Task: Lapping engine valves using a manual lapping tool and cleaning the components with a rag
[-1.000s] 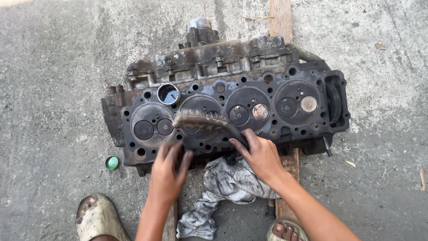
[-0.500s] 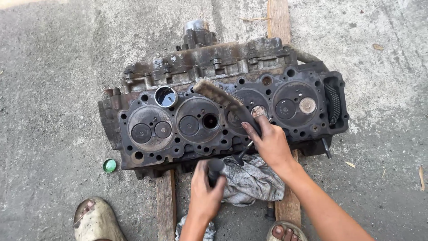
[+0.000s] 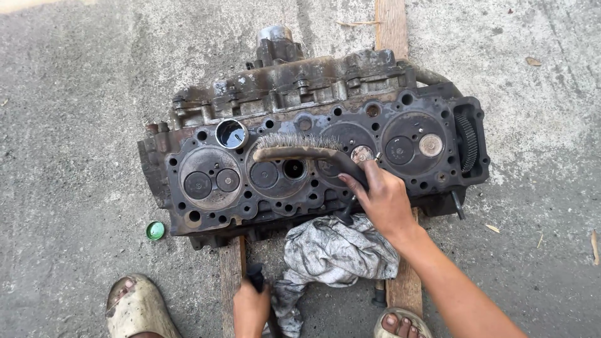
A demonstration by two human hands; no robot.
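Bristles of the wire brush stood up toward the top of the frame, its long axis running left to right across the middle of the cylinder head — laid flat on the face so the wires could scrub along it. The curved handle swept down to the right into the right hand, fingers wrapped tight around it. The head lay face-up on two wooden planks, probably to keep it off the concrete floor. Below it a grey rag sat bunched. At the bottom edge the left hand was closed round a dark tool handle — a small green cap lay lower left.
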